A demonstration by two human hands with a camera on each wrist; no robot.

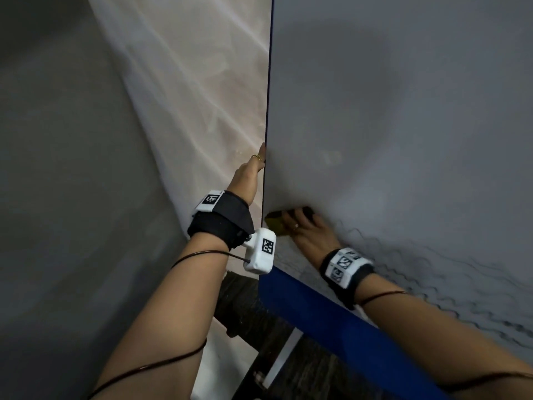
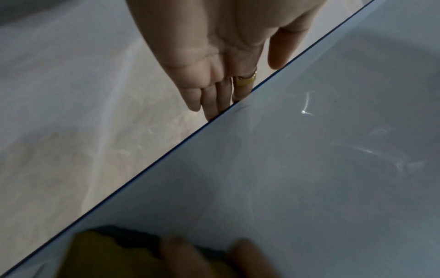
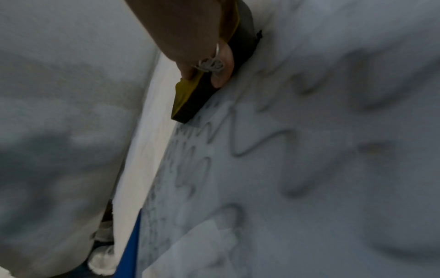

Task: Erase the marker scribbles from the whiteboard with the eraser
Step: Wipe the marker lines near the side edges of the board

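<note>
Whiteboard: large, pale grey in dim light, blue frame along lower edge; upper area wiped, faint smears only.
Scribbles: dark wavy marker lines across the lower part of the board, below and to the right of the eraser; in the right wrist view blurred loops running right up to the eraser's end.
Eraser: yellow back, dark felt face, pressed flat on the board close to its left edge, just above the scribbled zone; also seen at and.
Right hand: fingers curled over the eraser's back, gripping it against the board; ring on one finger; tagged wrist strap behind it.
Left hand: fingers straight and together, held at the board's left edge, fingertips partly hidden behind it; thumb at the edge; whether actually touching, cannot tell; nothing gripped; gold ring on one finger.
Left wrist: black strap with white tagged camera block, thin cable along the forearm.
Background: pale draped sheet left of the board.
</note>
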